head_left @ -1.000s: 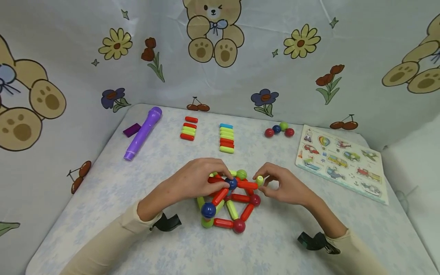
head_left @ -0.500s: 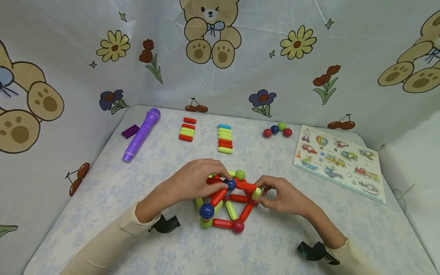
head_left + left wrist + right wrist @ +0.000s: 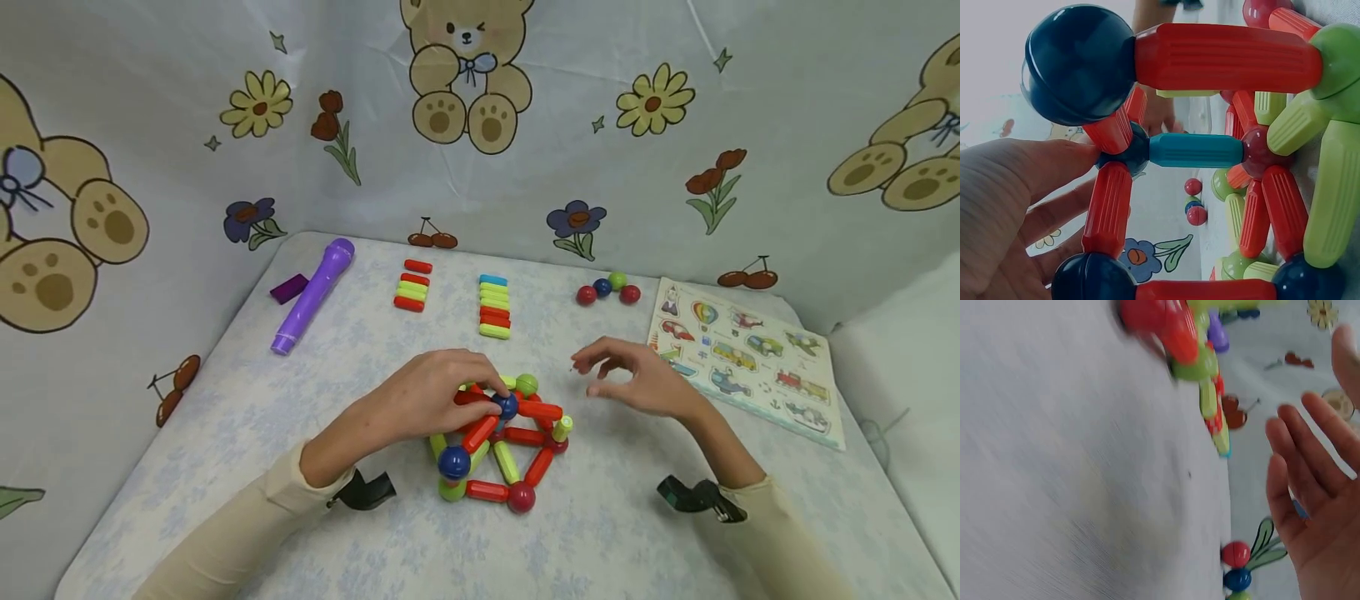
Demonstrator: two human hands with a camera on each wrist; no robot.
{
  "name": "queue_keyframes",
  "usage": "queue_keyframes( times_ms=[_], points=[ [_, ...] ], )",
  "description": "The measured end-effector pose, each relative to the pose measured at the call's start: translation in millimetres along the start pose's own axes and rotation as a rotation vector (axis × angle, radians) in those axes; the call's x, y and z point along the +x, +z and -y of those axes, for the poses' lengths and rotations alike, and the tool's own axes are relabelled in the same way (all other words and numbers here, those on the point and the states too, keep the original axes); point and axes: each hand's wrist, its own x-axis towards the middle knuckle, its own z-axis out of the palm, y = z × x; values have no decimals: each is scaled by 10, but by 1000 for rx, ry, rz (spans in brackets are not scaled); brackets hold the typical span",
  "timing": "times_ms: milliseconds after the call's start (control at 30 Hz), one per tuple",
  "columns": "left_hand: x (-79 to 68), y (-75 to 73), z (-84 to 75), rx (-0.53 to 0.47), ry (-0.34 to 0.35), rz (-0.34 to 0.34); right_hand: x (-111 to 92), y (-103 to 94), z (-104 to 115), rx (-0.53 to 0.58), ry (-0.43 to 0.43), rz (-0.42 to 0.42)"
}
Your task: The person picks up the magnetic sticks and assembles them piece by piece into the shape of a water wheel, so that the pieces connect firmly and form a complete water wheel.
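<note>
My left hand [image 3: 431, 390] pinches a blue ball [image 3: 506, 407] at the top of a structure of magnetic rods and balls. Red rods reach out from that ball, and a teal rod [image 3: 1196, 150] runs under it to a red ball [image 3: 1260, 153] in the left wrist view. Another blue ball [image 3: 453, 462] sits at the near left corner. On the right, a yellow-green rod [image 3: 562, 428] stands up from a red ball [image 3: 557, 445], close to a red rod's end [image 3: 542, 410]. My right hand [image 3: 637, 380] is off to the right, fingers parted, holding nothing.
Behind the structure lie two columns of rods, red and yellow-green [image 3: 411, 287] and one topped by a blue rod [image 3: 493, 281]. Several loose balls [image 3: 602, 288] sit at the back. A purple microphone [image 3: 315, 296] lies left; a picture puzzle board [image 3: 742, 358] lies right.
My right hand lowered the yellow-green rod onto the red ball at the right, let go of it, and moved away up and to the right. The left hand keeps its hold on the blue ball.
</note>
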Motion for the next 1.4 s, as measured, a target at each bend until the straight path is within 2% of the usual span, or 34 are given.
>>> queue_keyframes(
  times_ms=[100,200,400,633,733,900,1133,1233,1400],
  points=[
    [-13,-12,2,-5,-4,-6,243,-161,-167,-144,77,-140],
    [-18,-14,5,-7,-6,-7,486,-275,-301,-260,158,-216],
    [-17,-24,-12,-8,-12,5,826,-359,-519,-337,220,-242],
    [-1,11,-9,-26,-3,19,917,-305,-716,-379,292,-226],
    [-3,12,-3,-19,0,14,906,-265,-749,-367,304,-223],
    [-22,-14,20,-8,-14,7,847,-161,-724,-318,273,-238],
    [-2,-26,9,-15,-23,4,466,-36,-529,-224,281,-195],
    [3,-23,13,-26,-37,2,283,18,-378,-181,238,-195],
    [19,-3,20,-37,-47,2,1,88,-61,-82,98,-201]
  ],
)
